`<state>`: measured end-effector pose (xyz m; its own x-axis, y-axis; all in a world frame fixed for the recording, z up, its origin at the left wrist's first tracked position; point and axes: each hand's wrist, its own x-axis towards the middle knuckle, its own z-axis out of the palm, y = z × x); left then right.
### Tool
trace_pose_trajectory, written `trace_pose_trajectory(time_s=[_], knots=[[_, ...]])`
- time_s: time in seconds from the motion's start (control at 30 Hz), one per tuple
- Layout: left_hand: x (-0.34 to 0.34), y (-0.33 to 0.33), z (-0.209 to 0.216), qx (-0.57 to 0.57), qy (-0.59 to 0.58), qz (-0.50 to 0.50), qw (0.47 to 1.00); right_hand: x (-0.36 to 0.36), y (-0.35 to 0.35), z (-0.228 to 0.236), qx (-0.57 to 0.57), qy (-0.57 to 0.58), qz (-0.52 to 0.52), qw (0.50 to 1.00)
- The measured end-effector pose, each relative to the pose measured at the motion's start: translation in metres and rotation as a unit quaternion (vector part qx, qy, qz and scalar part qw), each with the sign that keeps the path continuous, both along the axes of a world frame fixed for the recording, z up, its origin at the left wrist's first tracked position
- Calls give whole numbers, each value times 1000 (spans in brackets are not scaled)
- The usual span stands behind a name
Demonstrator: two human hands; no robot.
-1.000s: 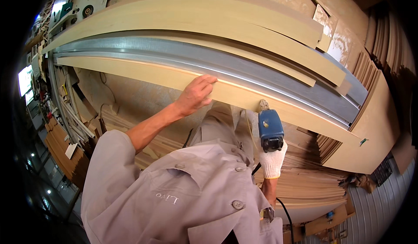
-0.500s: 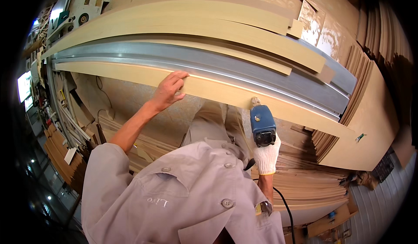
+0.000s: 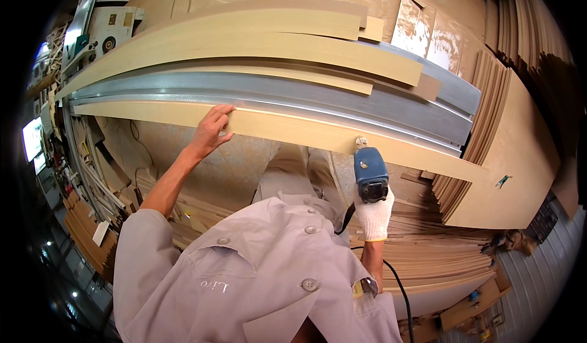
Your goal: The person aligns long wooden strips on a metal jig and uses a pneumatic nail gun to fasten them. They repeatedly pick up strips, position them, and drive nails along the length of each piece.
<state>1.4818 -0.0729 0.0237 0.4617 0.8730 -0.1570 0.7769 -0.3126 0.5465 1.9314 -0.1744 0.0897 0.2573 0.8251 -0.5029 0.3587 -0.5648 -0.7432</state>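
Observation:
A long, pale wooden board lies along the near edge of the metal-topped table. My bare left hand grips it left of its middle, fingers curled over its far edge and thumb at the near side. In a white knit glove, my right hand is closed around a blue corded trim router. The tool's metal front end meets the board's near edge, right of the middle. The glove's fingers are mostly hidden behind the tool body.
Beyond the board runs the grey metal tabletop, with several pale boards stacked on it. Stacked brown panels stand at the right, and more sheets lie beside me. A black cord trails by my right arm.
My right hand and the router have moved right along the board, widening the gap to my left hand. My left hand keeps its grip. The whole view has shifted slightly.

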Motion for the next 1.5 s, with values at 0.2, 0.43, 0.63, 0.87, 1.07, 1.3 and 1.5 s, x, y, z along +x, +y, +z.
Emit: trace_pose_trajectory(time_s=[0.2, 0.43, 0.63, 0.87, 1.07, 1.3, 1.5], knots=[[1, -1, -2, -10, 2, 13, 1000, 30, -7, -3, 2, -55, 23, 998], [0, -3, -4, 3, 11, 1, 1000, 61, -11, -1, 25, -30, -23, 999], [3, -3, -1, 8, 23, -1, 1000, 96, -28, -20, -25, -24, -53, 998], [4, -4, 5, 1, 24, 2, 1000, 112, -22, -8, 15, 5, -168, 986], [0, 1, 5, 7, 6, -20, 1000, 130, -50, -51, 47, -31, -119, 991], [-15, -9, -11, 19, -10, -20, 1000, 17, -39, -29, -52, 106, -44, 992], [-12, -3, -17, 67, -42, -43, 996, -104, -17, -16, 45, 48, 132, 989]])
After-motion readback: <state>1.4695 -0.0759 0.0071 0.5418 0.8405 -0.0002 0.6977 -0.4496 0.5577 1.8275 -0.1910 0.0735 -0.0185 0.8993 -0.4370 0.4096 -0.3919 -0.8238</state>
